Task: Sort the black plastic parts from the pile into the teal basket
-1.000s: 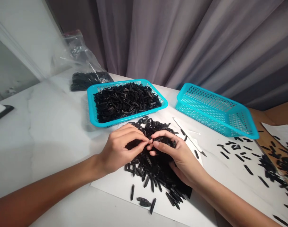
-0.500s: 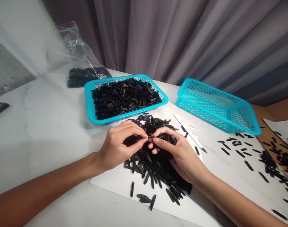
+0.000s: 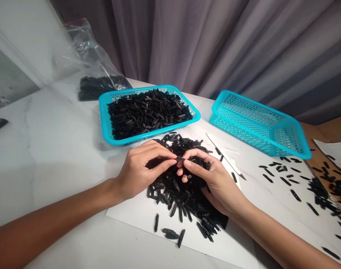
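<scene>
In the head view, the fingers point(image 3: 170, 156) of the left hand point(image 3: 144, 173) and right hand point(image 3: 212, 179) close narrowly on one small black plastic piece point(image 3: 180, 159), above a heap of like pieces point(image 3: 176, 198) on a white sheet point(image 3: 137, 216); a filled teal basket point(image 3: 104, 112) stands at twelve o'clock. A slack pinch could let the piece slip back into the heap; a careless wrist could push pieces off the sheet.

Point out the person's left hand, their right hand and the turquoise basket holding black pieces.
Left hand point(image 3: 139, 173): head view, back of the hand.
Right hand point(image 3: 212, 179): head view, back of the hand.
Turquoise basket point(image 3: 104, 119): head view, left wall.
</scene>
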`<move>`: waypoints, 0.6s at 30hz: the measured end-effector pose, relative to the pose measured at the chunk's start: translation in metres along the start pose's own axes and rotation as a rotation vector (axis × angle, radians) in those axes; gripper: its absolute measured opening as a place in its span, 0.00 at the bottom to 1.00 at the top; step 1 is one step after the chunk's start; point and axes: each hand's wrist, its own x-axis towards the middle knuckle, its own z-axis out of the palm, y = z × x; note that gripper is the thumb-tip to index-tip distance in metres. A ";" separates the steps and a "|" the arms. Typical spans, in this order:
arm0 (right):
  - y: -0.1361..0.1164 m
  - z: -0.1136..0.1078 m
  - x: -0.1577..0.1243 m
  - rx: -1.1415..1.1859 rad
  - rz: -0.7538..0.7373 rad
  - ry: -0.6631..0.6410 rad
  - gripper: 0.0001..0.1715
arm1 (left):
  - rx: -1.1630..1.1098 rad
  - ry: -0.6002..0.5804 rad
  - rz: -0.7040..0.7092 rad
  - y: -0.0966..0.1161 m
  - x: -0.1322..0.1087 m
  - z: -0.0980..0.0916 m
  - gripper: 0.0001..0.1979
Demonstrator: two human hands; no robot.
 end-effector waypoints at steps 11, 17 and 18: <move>-0.001 0.001 0.002 -0.054 -0.008 0.001 0.08 | 0.038 -0.007 0.045 -0.001 0.000 -0.002 0.05; 0.000 0.000 0.000 -0.058 0.002 -0.009 0.08 | 0.054 -0.006 0.028 0.002 -0.001 0.000 0.03; 0.000 0.000 0.000 -0.058 0.003 -0.008 0.08 | 0.058 -0.008 0.026 0.003 -0.001 0.000 0.03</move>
